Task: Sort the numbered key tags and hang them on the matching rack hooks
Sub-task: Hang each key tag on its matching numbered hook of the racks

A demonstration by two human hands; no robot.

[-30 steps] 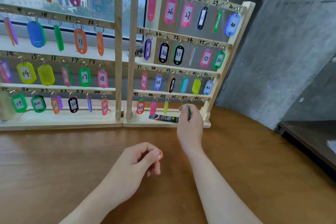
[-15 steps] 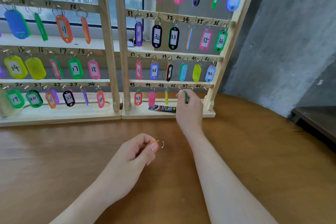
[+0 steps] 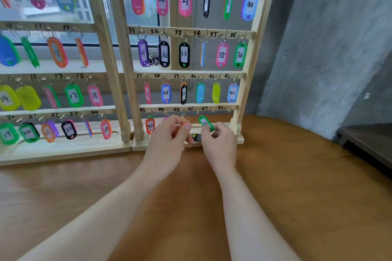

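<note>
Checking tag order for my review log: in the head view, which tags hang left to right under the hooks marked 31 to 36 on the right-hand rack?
Purple tag 31 → black tag 32 → black tag 33 → blue tag turned edge-on, number hidden → pink tag 35 → green tag 36.

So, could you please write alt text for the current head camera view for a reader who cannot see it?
Two bare hands work at the bottom row of a wooden key rack: the right hand pinches a green tag under hook 47, and the left hand holds an orange tag beside it. Coloured numbered tags fill the rows above.
</note>
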